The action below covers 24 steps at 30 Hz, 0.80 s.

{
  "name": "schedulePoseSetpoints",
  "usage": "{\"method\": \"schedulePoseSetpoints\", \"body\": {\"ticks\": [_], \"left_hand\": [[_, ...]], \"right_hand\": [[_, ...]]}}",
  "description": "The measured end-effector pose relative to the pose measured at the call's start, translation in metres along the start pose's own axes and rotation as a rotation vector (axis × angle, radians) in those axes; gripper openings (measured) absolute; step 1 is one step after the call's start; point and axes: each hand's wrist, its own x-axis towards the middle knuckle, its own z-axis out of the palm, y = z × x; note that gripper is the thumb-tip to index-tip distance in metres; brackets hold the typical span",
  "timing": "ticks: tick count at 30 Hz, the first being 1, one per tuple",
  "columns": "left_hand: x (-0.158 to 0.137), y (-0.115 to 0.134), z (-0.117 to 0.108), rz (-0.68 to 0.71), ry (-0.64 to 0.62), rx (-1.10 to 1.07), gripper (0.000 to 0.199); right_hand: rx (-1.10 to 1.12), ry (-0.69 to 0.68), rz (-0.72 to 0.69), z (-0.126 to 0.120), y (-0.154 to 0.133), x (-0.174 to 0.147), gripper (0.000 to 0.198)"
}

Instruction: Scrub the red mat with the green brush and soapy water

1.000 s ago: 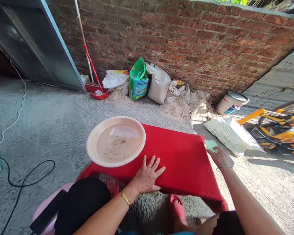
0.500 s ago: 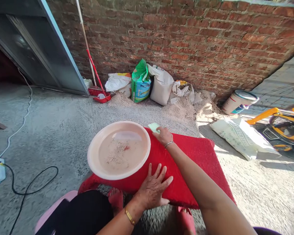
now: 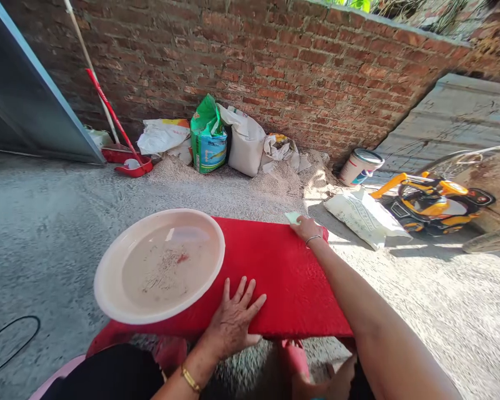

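A wet-looking red cloth lies spread over a low flat support. My left hand rests flat on the cloth's near edge, fingers spread and holding nothing. At the far right corner of the cloth, my right hand is closed around a small, flat, pale green block. The hand covers much of the block, so I cannot tell its exact kind. A large pale pink basin stands on the left part of the cloth. It holds shallow water with dark specks and a small red bit in it.
By the brick wall stand a green sack, a white sack, a bucket and a red dustpan. A flat white bag and a yellow ride-on toy digger are at the right. A black cable lies left.
My right hand has slid the pale green block rightward along the far edge to the cloth's corner. My left hand stays spread on the near edge. The view has turned right.
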Motion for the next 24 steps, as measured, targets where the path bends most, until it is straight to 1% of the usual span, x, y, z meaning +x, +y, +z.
{"method": "schedulePoseSetpoints", "body": {"ticks": [3,5,7,9,10,12,15,17,19,21,23,24], "left_hand": [[0.001,-0.001,0.000,-0.013,0.004,0.017,0.089],[0.001,-0.002,0.000,-0.018,-0.002,0.013,0.088],[0.001,-0.002,-0.001,-0.020,-0.017,0.011,0.087],[0.001,-0.002,-0.002,-0.026,-0.039,0.016,0.087],[0.002,-0.002,-0.004,-0.031,-0.054,0.017,0.088],[0.003,0.000,-0.009,-0.045,-0.086,0.011,0.088],[0.004,0.005,-0.022,-0.093,-0.148,-0.033,0.088],[0.003,0.011,-0.035,-0.143,-0.171,-0.108,0.087],[-0.001,0.019,-0.049,-0.224,-0.118,-0.241,0.084],[-0.008,0.033,-0.063,-0.293,0.010,-0.408,0.078],[-0.013,0.051,-0.074,-0.282,0.118,-0.539,0.077],[-0.014,0.062,-0.078,-0.236,0.131,-0.573,0.079]], "right_hand": [[0.012,0.025,0.255,-0.016,0.093,0.000,0.052],[0.020,0.049,0.344,-0.023,0.143,-0.009,0.049],[0.066,0.083,0.341,-0.027,0.176,-0.024,0.049],[0.133,0.099,0.257,-0.028,0.190,-0.045,0.049],[0.163,0.095,0.194,-0.028,0.190,-0.058,0.049],[0.221,0.083,0.019,-0.028,0.178,-0.088,0.045],[0.269,0.050,-0.349,-0.026,0.142,-0.140,0.036],[0.216,-0.025,-0.584,-0.022,0.117,-0.176,0.028],[0.126,-0.119,-0.740,-0.017,0.098,-0.207,0.022],[0.069,-0.213,-0.843,-0.010,0.087,-0.231,0.019],[0.068,-0.299,-0.921,-0.003,0.083,-0.245,0.020],[0.082,-0.336,-0.950,-0.001,0.083,-0.249,0.019]]}}
